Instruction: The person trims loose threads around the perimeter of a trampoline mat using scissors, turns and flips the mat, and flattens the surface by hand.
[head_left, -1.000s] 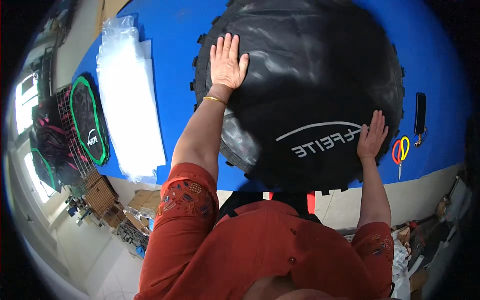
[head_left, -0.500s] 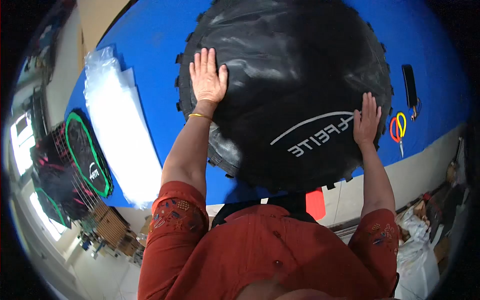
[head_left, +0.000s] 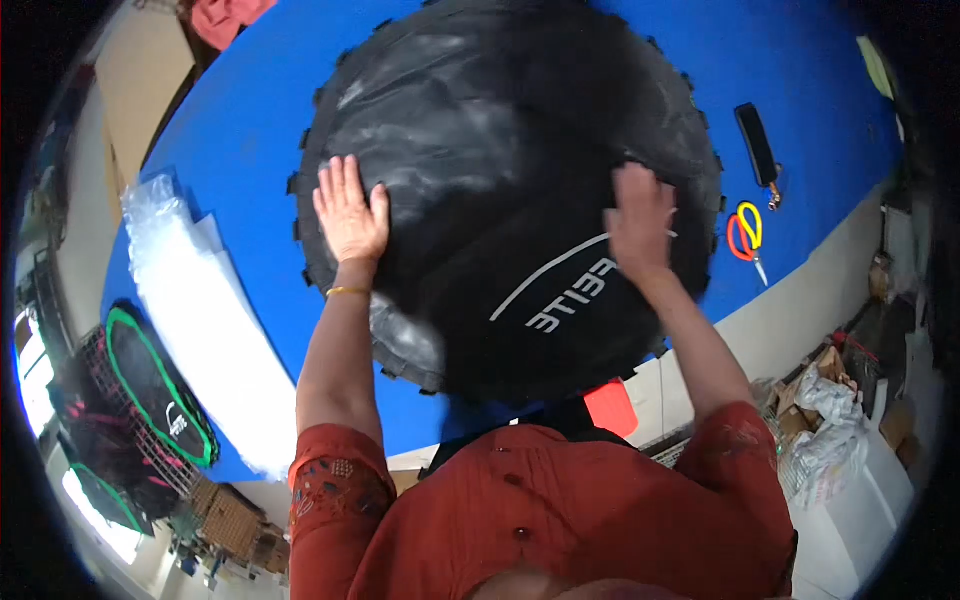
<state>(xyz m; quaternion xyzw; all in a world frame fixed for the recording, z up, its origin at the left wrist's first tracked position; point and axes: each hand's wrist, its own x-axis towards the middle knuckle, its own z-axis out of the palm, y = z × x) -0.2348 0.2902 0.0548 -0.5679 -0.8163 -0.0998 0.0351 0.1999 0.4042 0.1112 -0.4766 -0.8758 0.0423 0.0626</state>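
Observation:
A large round black mat with tabs around its edge and a white arc and lettering lies on the blue table. My left hand rests flat on the mat's left part, fingers spread and nothing held. Over the right part, partly covering the white print, is my right hand, somewhat blurred, with its fingers stretched out and nothing in it. Right of the mat lie scissors with red and yellow handles and a black case with a metal clip.
Clear plastic bags are stacked along the table's left side. Beyond them a black oval piece with a green rim stands by a wire rack. A red object shows below the table edge. Bags and cartons lie at the lower right.
My right hand has moved inward over the mat, away from its right edge. My left hand still lies on the left part. The whole view has shifted and turned.

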